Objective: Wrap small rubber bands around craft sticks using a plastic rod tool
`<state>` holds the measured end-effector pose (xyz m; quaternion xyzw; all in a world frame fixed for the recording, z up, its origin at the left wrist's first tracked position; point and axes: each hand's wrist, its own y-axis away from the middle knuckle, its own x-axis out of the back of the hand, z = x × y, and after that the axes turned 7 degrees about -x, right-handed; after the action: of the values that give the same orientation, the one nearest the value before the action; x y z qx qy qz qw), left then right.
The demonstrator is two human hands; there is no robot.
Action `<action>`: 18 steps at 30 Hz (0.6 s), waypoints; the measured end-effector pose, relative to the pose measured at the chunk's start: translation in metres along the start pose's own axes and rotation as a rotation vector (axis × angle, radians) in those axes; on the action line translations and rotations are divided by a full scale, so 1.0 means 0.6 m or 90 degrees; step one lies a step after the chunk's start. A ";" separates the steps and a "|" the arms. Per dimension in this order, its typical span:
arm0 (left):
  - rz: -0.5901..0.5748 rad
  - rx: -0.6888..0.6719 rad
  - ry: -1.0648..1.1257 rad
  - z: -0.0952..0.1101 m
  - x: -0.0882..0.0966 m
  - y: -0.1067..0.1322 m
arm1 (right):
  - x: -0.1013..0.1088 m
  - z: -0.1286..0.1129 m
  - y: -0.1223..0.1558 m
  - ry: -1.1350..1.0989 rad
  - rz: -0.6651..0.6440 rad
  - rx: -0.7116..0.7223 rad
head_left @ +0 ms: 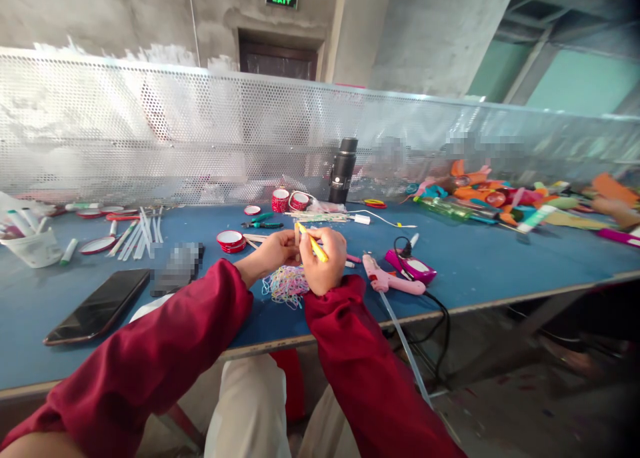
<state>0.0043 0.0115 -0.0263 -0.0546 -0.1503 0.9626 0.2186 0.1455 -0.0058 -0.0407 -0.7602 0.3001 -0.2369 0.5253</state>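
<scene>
My right hand (325,258) is closed around a yellow marker (318,250), its upper end pointing toward my left hand. With fingers pinched, my left hand (273,253) holds a narrow light-wood stick (297,234) upright against the marker's tip; the fingers hide most of it. The two hands meet above the table's front part. Just below them lies a tangled heap of pastel elastic loops (287,286). Beside my left hand are stacked red-and-white round tins or lids (231,241) and several wooden sticks (254,241).
A pink glue gun (393,278) and purple device (411,266) lie right, cables hanging over the edge. Left are a phone (100,305), glue sticks (145,233) and a white cup of markers (33,246). Behind stand pliers (263,225), a black bottle (343,171) and a perforated metal screen (200,131).
</scene>
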 end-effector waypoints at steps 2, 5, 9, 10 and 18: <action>0.004 0.008 0.004 0.000 0.001 0.000 | 0.000 0.002 0.000 -0.001 0.014 -0.007; 0.002 0.006 0.007 0.001 0.001 0.000 | 0.001 0.000 0.000 -0.009 0.003 -0.005; -0.005 0.000 0.005 0.000 0.001 0.001 | 0.002 -0.003 0.000 -0.012 -0.023 0.002; -0.008 0.001 0.004 0.000 0.001 0.001 | 0.001 -0.002 0.000 -0.009 -0.022 -0.003; 0.003 0.002 0.015 0.001 0.001 0.000 | 0.000 0.000 0.000 -0.025 -0.010 -0.001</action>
<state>0.0039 0.0116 -0.0258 -0.0661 -0.1464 0.9626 0.2180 0.1455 -0.0062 -0.0408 -0.7675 0.2841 -0.2260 0.5284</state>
